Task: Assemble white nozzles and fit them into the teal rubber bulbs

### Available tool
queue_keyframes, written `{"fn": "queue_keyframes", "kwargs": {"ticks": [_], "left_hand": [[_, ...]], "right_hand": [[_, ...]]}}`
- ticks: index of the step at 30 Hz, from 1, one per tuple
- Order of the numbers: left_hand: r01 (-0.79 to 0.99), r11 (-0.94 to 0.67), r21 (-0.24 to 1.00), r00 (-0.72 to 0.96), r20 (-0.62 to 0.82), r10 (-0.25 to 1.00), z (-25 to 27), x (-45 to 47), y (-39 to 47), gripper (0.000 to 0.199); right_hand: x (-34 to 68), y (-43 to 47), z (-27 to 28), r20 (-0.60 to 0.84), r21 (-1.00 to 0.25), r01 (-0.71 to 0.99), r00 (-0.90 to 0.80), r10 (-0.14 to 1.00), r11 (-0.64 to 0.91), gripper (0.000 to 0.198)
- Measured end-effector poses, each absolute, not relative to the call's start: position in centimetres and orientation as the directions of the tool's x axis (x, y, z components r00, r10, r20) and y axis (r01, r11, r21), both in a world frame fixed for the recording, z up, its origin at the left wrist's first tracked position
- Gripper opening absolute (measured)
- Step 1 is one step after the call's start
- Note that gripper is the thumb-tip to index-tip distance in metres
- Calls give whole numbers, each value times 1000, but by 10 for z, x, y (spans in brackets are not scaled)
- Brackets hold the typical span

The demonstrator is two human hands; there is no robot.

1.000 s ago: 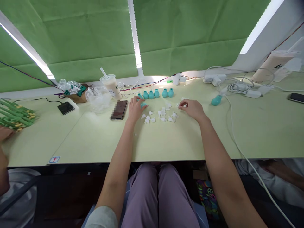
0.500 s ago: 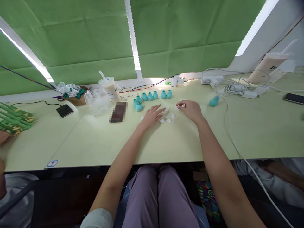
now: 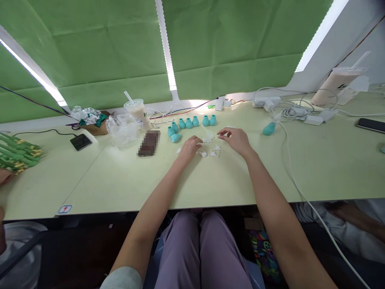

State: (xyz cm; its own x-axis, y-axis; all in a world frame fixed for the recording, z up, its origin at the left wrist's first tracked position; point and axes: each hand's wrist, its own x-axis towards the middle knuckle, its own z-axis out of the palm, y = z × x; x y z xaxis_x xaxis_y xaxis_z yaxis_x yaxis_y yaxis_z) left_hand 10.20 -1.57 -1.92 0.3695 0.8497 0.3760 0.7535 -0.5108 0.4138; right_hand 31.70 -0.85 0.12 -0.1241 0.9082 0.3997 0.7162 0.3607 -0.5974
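Observation:
My left hand point(image 3: 190, 148) rests low over the table, its fingers curved and a little apart, beside the small white pieces point(image 3: 213, 154). Nothing shows in its grasp. To the right, my right hand point(image 3: 236, 139) hovers near the far edge of the same pieces, thumb and forefinger apart and nothing visible between them. Several small turquoise vase-shaped pieces point(image 3: 188, 123) stand upright in a bent row behind my hands. One turquoise piece point(image 3: 175, 137) lies on its side at the row's left end. Another turquoise vase point(image 3: 269, 129) lies tipped over farther right.
A dark pixelated slab point(image 3: 149, 143), a plastic bag point(image 3: 122, 130) and a drink cup point(image 3: 137, 113) are on the left. Coiled white cables point(image 3: 300, 111) and a power strip point(image 3: 266, 102) lie at the right. One cable point(image 3: 290, 168) crosses the front edge. People sit on both sides.
My right hand has moved slightly left, and its thumb and forefinger have parted. The fingers of my left hand have drawn back a little and curled more.

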Motion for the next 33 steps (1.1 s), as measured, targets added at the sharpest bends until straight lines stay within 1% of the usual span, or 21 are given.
{"fn": "queue_keyframes", "kwargs": {"ticks": [3, 5, 8, 11, 14, 16, 19, 24, 28, 33], "left_hand": [[646, -547, 532, 274, 507, 817, -17, 104, -14, 15], [527, -544, 653, 183, 538, 823, -16, 105, -13, 11], [333, -476, 814, 49, 489, 871, -15, 107, -12, 12], [208, -424, 882, -6, 434, 901, -14, 109, -14, 16], [151, -427, 892, -10, 433, 901, -12, 114, -18, 17], [146, -431, 891, -15, 437, 899, -10, 117, -22, 19], [198, -422, 885, -52, 439, 897, -7, 121, -27, 20], [293, -444, 846, -99, 489, 867, -8, 122, -30, 21], [284, -488, 825, -84, 528, 845, -10, 123, -30, 18], [241, -533, 811, -24, 554, 832, -11, 124, -28, 15]], "right_hand": [[303, -12, 3, 424, -732, 529, -140, 895, 429, 11], [292, -16, 5, 451, -774, 418, -162, 878, 475, 14], [278, -23, 6, 478, -801, 319, -169, 862, 507, 16], [270, -26, 4, 513, -805, 260, -147, 846, 534, 16], [266, -25, 2, 531, -812, 219, -108, 840, 542, 18], [265, -24, 1, 522, -826, 203, -75, 850, 526, 19], [265, -22, 0, 501, -846, 180, -51, 864, 501, 18], [262, -23, -1, 487, -859, 159, -47, 872, 487, 18], [260, -23, -4, 444, -883, 165, -9, 896, 439, 21], [259, -20, -8, 361, -932, 51, 70, 930, 358, 23]]}}
